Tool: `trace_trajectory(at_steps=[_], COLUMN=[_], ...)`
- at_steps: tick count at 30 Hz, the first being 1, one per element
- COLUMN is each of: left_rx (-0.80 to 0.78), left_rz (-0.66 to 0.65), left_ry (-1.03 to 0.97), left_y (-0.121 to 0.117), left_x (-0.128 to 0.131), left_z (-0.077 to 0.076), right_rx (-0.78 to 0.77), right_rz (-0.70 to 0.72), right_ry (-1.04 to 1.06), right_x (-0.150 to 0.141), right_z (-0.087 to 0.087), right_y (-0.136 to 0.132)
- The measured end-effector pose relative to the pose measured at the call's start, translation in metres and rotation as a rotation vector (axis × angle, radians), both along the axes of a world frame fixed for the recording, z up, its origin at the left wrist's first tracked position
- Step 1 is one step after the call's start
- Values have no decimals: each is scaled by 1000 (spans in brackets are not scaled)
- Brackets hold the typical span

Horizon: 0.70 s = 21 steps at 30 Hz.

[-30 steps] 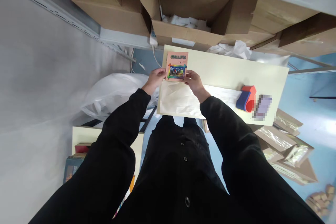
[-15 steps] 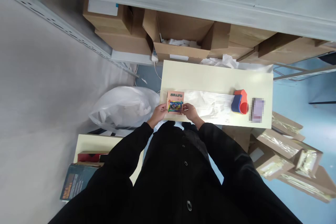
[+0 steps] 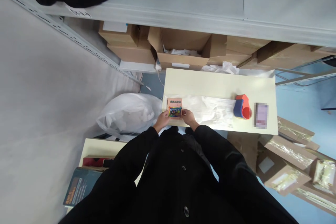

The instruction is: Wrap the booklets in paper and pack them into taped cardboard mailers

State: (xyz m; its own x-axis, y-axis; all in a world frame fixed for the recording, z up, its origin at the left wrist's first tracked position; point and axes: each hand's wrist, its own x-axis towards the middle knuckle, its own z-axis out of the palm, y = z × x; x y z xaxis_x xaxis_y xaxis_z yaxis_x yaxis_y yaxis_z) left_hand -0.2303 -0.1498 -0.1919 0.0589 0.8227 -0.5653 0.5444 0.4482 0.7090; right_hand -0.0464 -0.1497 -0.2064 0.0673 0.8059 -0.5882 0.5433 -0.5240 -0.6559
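A small book [image 3: 175, 103] with a salmon-coloured cover, dark lettering and a bright picture lies at the left end of the cream table [image 3: 199, 80]. My left hand [image 3: 163, 117] pinches its lower left edge. On the opposite edge, my right hand [image 3: 188, 116] holds the book with bent fingers. Crinkled white paper [image 3: 210, 112] stretches from the book to the right. Past the paper stands a red and blue plastic tape dispenser [image 3: 241, 107], as far as its shape shows. A pixelated purple rectangle [image 3: 260, 115] is at the right end.
Behind the table, a metal shelf [image 3: 168, 15] holds cardboard boxes, including an open box [image 3: 183, 36] with white paper inside. A clear plastic bag [image 3: 128, 113] sits on the left. Books [image 3: 84, 185] lie on a lower surface, and taped cartons [image 3: 286, 168] are stacked at right.
The view has shifted, showing more of the upper shelf and a black item on it. Both hands keep their hold on the book, which now appears lower, closer to the tabletop.
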Motion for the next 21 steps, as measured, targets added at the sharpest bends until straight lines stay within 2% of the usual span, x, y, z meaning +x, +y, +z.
trace_trajectory(at_steps=[6, 11, 17, 21], left_rx=[41, 10, 18, 110], left_rz=[23, 54, 58, 24], left_ry=[150, 225, 268, 336], left_y=[-1, 2, 1, -4], left_x=[-9, -23, -20, -10], left_z=[2, -1, -9, -8], right_rx=[20, 25, 15, 47], right_rz=[57, 64, -104, -158], right_ry=[-12, 3, 77, 86], right_x=[4, 31, 71, 83], right_z=[13, 25, 30, 32], right_y=[-4, -19, -55, -71])
